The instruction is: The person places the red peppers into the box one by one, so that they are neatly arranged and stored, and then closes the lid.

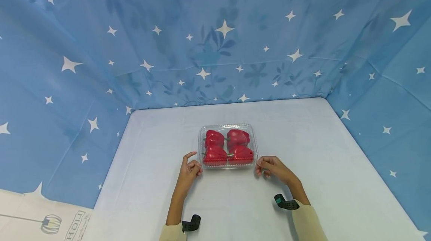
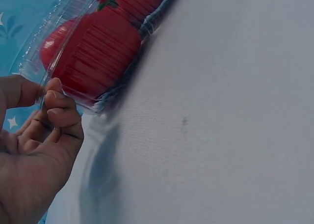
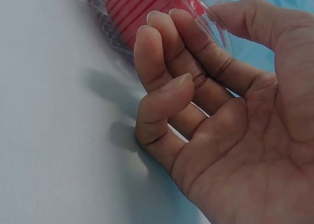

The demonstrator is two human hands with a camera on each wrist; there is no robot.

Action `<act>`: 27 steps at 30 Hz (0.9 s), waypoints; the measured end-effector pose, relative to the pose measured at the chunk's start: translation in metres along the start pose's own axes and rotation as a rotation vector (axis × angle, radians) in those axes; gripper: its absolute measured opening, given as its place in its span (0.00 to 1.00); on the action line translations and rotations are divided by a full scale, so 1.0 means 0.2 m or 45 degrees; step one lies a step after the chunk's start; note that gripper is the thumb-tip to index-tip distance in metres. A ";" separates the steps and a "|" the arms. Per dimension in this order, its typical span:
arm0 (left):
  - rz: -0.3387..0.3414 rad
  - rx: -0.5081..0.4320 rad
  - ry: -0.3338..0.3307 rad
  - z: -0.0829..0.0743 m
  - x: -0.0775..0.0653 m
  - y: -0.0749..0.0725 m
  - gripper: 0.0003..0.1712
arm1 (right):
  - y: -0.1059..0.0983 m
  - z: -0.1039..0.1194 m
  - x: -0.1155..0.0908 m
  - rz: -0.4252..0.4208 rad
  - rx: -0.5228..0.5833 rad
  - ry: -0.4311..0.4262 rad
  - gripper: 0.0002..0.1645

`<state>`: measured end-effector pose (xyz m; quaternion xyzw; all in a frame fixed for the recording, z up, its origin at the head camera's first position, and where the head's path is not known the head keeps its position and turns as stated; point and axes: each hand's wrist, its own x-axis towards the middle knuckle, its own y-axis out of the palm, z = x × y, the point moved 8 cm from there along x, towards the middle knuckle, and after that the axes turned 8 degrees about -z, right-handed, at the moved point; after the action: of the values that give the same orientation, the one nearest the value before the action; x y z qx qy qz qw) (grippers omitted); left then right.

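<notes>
A clear plastic clamshell container (image 1: 254,144) sits on the white table, holding several red bell peppers (image 1: 238,137) with green stems. My left hand (image 1: 188,171) is at its front left corner. In the left wrist view, that thumb and the fingertips pinch the thin rim, beside a pepper (image 2: 98,52) showing through the ribbed wall. My right hand (image 1: 274,168) holds the front right corner. The right wrist view shows its thumb and fingers on either side of the container's rim (image 3: 222,30), while the little finger curls apart from it.
The table (image 1: 151,140) is covered in a white cloth. Blue curtains (image 1: 208,54) with white stars stand behind it and along both sides. A printed pale fabric (image 1: 40,218) hangs at the lower left. Each wrist carries a black camera mount (image 1: 191,224).
</notes>
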<state>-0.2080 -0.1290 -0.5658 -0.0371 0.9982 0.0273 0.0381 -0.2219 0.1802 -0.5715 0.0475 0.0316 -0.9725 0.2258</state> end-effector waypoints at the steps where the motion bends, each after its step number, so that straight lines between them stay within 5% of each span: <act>1: -0.008 0.005 -0.007 0.00 0.00 0.00 0.31 | 0.00 0.00 0.00 -0.002 0.000 0.002 0.23; 5: -0.068 0.109 -0.030 0.01 -0.01 -0.01 0.28 | 0.00 0.00 0.00 -0.005 0.001 0.002 0.23; 10: -0.080 0.250 -0.143 0.04 -0.04 -0.02 0.11 | 0.00 -0.02 -0.01 -0.008 -0.011 -0.002 0.23; 16: -0.025 0.064 -0.260 0.08 -0.05 0.01 0.12 | 0.01 -0.02 -0.01 -0.019 -0.018 0.000 0.23; 27: -0.083 0.017 -0.173 0.05 -0.04 0.02 0.11 | -0.01 -0.02 0.00 -0.055 -0.031 -0.015 0.22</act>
<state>-0.1998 -0.1231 -0.5753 -0.0675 0.9917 0.0218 0.1069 -0.2222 0.1813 -0.5746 0.0385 0.0432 -0.9770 0.2054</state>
